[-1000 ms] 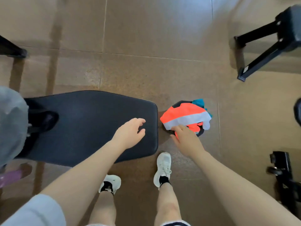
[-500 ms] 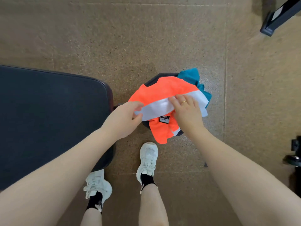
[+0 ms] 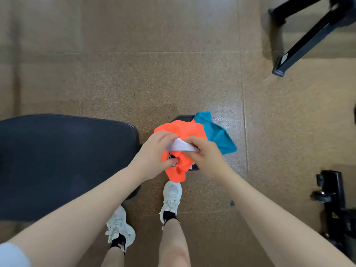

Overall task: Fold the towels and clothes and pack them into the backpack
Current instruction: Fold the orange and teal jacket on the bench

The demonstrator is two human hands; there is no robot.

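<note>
Both the left hand (image 3: 154,155) and right hand (image 3: 206,157) pinch crumpled orange-and-white fabric (image 3: 183,132); smooth teal cloth (image 3: 217,135) lies beyond, speckled floor (image 3: 154,83) open around.

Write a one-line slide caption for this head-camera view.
Both hands, left hand and right hand, grip an orange-and-white garment over a dark bag, teal cloth beside, near a black padded bench.
</note>
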